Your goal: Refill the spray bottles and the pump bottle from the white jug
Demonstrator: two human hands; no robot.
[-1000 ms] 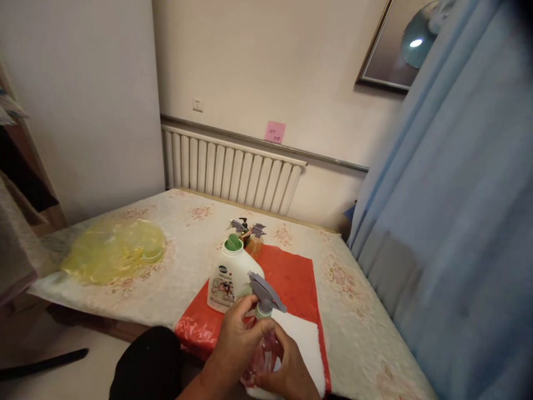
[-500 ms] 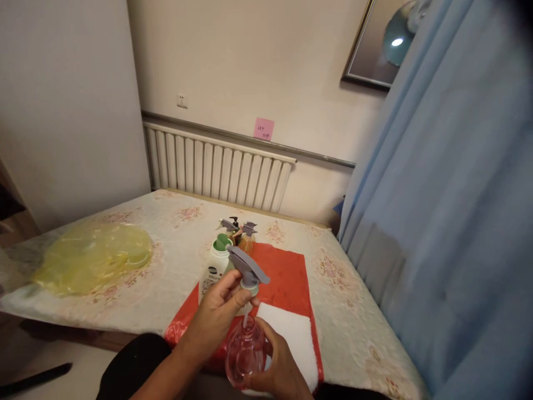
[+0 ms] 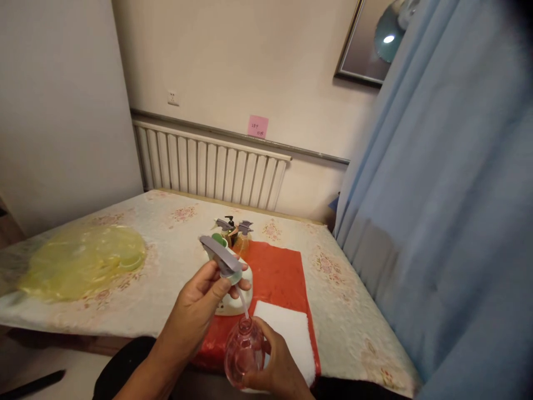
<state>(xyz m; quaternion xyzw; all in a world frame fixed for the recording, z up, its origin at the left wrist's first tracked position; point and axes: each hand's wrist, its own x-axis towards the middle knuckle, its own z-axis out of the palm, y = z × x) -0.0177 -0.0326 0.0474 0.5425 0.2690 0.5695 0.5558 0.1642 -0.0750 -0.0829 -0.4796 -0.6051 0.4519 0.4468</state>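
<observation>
In my left hand [image 3: 208, 294] is a grey spray nozzle [image 3: 221, 256], gripped at its pale collar and tilted, with its thin tube [image 3: 242, 303] slanting down to the bottle's mouth. My right hand [image 3: 277, 361] is wrapped around the side of a clear pink spray bottle [image 3: 245, 350] held upright. No liquid can be made out in it. Behind my left hand stands a white bottle [image 3: 245, 278] with a green piece [image 3: 219, 239] at its top, partly hidden by the nozzle and fingers.
A red sheet [image 3: 277, 272] lies on the flowered tablecloth [image 3: 166, 255], with a folded white cloth [image 3: 287, 333] at its front. Several bottles with spray and pump heads [image 3: 239, 236] stand behind. A yellow plastic bag [image 3: 83, 261] lies left. A blue curtain [image 3: 437, 222] hangs right.
My left hand has moved left and up slightly with the nozzle, drawing more of the tube out of the pink bottle's mouth. My right hand stays nearly still. The view has shifted slightly.
</observation>
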